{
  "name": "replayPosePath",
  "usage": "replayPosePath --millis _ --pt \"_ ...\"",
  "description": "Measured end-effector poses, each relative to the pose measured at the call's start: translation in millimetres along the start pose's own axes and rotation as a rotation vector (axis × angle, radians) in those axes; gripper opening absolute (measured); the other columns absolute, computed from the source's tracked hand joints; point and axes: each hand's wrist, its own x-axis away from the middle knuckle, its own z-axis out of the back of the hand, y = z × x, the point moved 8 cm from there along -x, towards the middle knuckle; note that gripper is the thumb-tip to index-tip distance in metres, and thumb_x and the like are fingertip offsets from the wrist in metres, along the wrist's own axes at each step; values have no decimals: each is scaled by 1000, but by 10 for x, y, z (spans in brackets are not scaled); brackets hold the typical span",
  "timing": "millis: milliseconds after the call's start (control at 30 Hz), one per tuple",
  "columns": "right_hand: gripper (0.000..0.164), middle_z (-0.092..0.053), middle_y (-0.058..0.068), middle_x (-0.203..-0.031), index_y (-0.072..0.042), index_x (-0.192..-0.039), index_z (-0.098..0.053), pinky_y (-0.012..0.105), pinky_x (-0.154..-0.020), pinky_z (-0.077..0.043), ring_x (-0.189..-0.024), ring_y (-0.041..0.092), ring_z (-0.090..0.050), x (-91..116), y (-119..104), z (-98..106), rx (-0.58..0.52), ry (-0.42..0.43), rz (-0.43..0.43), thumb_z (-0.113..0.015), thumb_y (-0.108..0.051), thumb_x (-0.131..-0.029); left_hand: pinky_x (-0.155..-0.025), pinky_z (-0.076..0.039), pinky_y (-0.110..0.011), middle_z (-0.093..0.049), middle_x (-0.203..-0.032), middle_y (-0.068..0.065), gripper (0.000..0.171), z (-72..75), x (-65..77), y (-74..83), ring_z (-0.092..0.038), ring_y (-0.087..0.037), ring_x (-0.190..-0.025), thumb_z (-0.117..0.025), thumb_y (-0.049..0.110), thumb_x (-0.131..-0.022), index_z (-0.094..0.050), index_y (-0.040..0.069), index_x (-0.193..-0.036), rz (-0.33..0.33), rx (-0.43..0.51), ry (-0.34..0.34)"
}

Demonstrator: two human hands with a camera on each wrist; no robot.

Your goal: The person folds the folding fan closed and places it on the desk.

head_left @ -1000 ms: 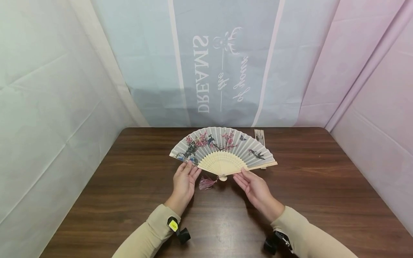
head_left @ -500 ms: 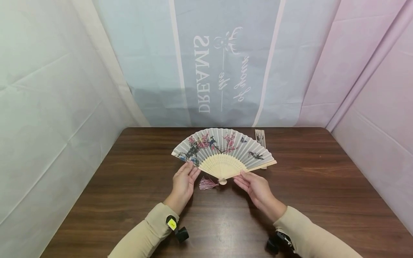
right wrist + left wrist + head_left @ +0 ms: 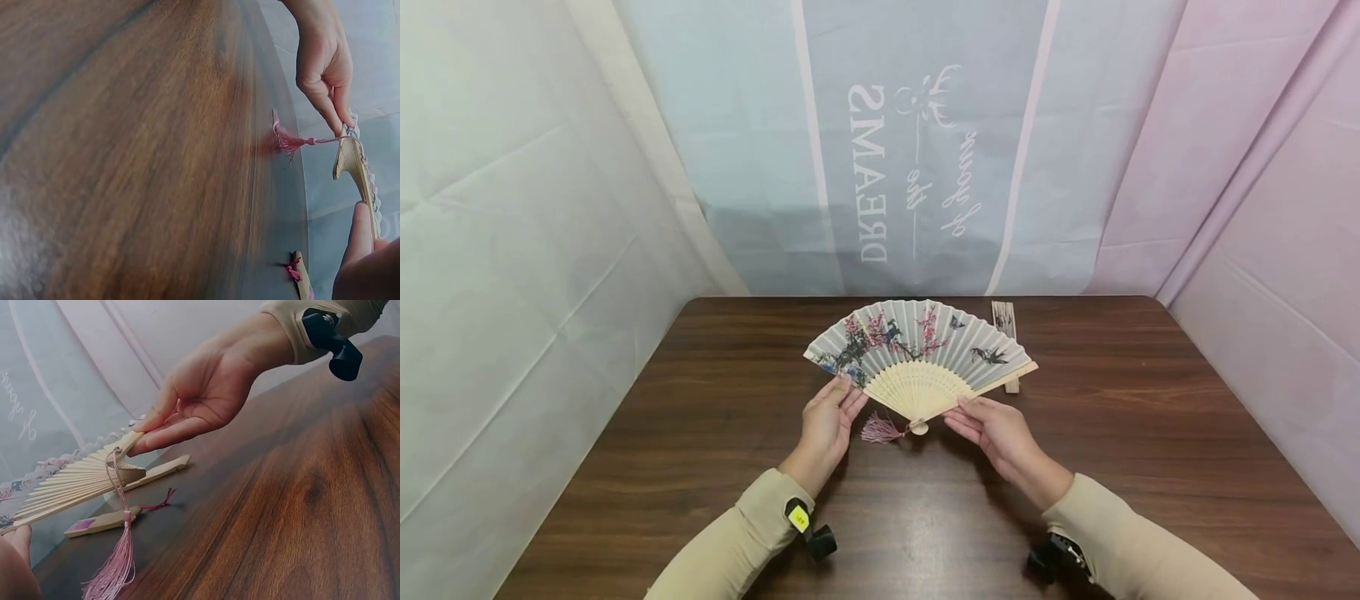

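A spread folding fan [image 3: 917, 387] with pale wooden ribs is held up between my hands. Its pale leaf shows pink blossoms, dark branches and a bird. My left hand [image 3: 826, 425] pinches the left outer rib, thumb above and fingers below. On the other side, my right hand [image 3: 996, 429] pinches the right outer rib near the pivot, as the left wrist view also shows. A pink tassel [image 3: 882, 428] hangs from the pivot end, between the two hands. Behind the spread fan lies a folded fan [image 3: 1004, 320], partly hidden by it.
The brown wooden table [image 3: 715, 467] runs back to a pale printed curtain [image 3: 760, 167], with white cloth at the sides. In the left wrist view, a light wooden piece [image 3: 103, 522] with a pink cord lies beyond the held fan. Cameras are strapped to both wrists.
The fan's pivot end has moved slightly toward me, and its two outer ribs now form a narrower angle. Both hands keep their pinch and have barely moved.
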Motion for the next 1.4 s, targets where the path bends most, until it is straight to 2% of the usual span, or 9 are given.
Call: replayPosePath --millis 333,700,867,1100,1400 --pt "30 -74 1 -86 16 -128 -43 25 -88 -62 -85 11 -74 -5 10 -18 25 -15 -9 -43 -1 -104 -79 -63 -23 -65 -90 -1 48 -25 -7 12 -67 -11 -83 -47 0 -103 -32 -16 -145 22 -21 -12" --pt "39 -75 5 -91 21 -134 -38 27 -88 -62 -86 11 -73 -2 -17 -54 89 -30 -13 -46 -3 -104 -82 -63 -24 -65 -91 0 47 -59 -35 40 -67 -12 -85 -48 0 -102 -33 -17 -144 35 -73 -42" --pt "38 -74 5 -90 21 -132 -39 27 -87 -63 -85 11 -73 1 -35 -66 106 -27 -15 -46 -3 -104 -82 -63 -24 -65 -90 0 45 -65 -51 33 -69 -11 -85 -48 0 -102 -36 -16 -143 49 -95 -38" --pt "38 -75 4 -89 21 -131 -40 28 -87 -63 -85 11 -74 6 -68 -75 128 -44 -24 -49 -5 -103 -82 -63 -24 -65 -88 0 49 -96 -48 34 -69 -10 -82 -49 0 -102 -32 -17 -145 50 -106 -54" --pt "39 -74 2 -86 21 -131 -40 27 -86 -63 -83 12 -73 -2 -116 -78 150 -49 -44 -49 -5 -103 -78 -63 -23 -64 -87 2 45 -150 -46 27 -68 -8 -79 -49 0 -102 -37 -16 -142 56 -114 -45"
